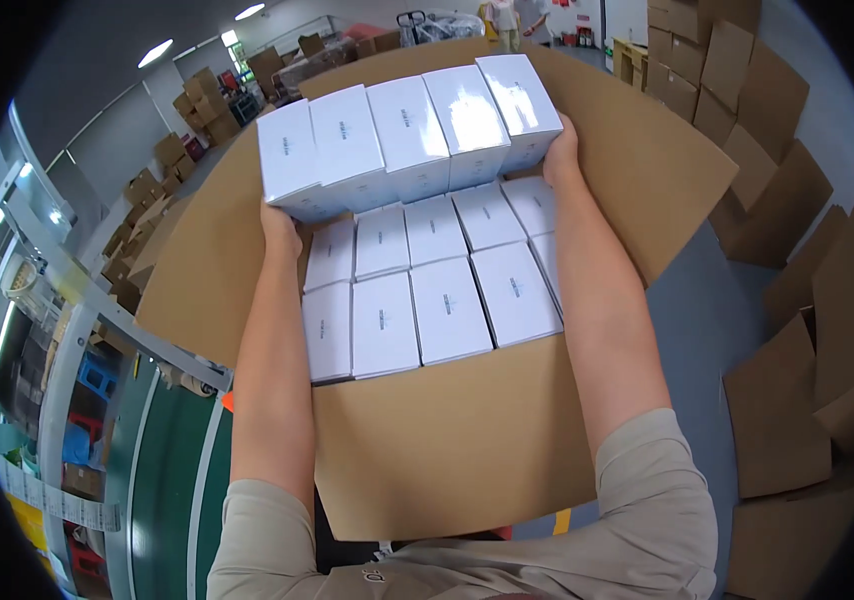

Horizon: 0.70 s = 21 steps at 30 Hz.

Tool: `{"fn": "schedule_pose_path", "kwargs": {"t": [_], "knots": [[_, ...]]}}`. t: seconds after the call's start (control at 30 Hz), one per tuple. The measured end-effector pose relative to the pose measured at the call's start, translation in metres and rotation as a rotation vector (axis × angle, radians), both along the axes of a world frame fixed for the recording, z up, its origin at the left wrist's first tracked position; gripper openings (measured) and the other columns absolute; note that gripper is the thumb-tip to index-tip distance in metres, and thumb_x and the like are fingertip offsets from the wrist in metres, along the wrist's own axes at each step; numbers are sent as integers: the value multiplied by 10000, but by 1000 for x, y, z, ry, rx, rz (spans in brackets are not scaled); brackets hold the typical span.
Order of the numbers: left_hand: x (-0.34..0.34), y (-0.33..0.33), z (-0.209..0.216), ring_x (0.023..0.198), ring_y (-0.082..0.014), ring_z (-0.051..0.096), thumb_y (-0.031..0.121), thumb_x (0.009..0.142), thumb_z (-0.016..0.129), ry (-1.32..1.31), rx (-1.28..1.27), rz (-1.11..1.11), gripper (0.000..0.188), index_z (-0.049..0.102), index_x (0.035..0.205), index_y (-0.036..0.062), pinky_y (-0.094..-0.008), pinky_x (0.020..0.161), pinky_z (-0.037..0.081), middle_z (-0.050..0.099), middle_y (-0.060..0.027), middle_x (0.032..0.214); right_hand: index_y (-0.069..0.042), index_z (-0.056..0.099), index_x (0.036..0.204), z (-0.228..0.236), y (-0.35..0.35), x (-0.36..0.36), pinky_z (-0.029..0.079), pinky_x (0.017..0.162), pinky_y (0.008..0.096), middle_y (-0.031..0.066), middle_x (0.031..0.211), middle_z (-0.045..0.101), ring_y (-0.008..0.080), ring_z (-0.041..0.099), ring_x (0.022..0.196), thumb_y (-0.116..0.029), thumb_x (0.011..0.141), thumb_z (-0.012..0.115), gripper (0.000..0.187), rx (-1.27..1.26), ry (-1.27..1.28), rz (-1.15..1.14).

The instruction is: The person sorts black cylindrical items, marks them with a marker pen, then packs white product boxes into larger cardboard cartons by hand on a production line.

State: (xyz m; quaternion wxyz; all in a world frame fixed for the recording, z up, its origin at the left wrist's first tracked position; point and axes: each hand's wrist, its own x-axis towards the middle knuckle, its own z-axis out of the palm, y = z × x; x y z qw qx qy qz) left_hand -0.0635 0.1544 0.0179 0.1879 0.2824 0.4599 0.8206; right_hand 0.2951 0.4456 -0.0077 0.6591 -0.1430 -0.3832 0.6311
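Observation:
A row of several white boxes (409,120) is squeezed between my two hands, tilted above the far part of a large open cardboard carton (447,430). My left hand (281,228) grips the row's left end low down, its fingers mostly hidden beneath and behind the end box. At the right end, my right hand (564,152) presses on the last box, fingers partly out of sight behind it. Below, more white boxes (384,318) of the same kind stand packed in rows inside the carton. Each carries a small dark print on top.
The carton's flaps (647,170) spread outward on all sides. Flattened and folded cardboard (777,420) leans at the right. A metal frame (67,350) stands at the left beside green floor (172,470). Stacked cartons (205,100) and people (517,20) are in the background.

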Motion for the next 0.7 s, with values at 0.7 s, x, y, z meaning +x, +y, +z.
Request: {"fn": "schedule_pose_path", "kwargs": {"t": [0.7], "knots": [[-13,40,-15,1458,-363,344,664,1001,324,-5,-526,-197,829,305,1563,55,-526,1166,281,408,-167,1569,-41,446,1500,-9,5,-3,262,1187,418,186,1556,430,320,362,1452,-491,988,534,687,-7,-675,-115]]}}
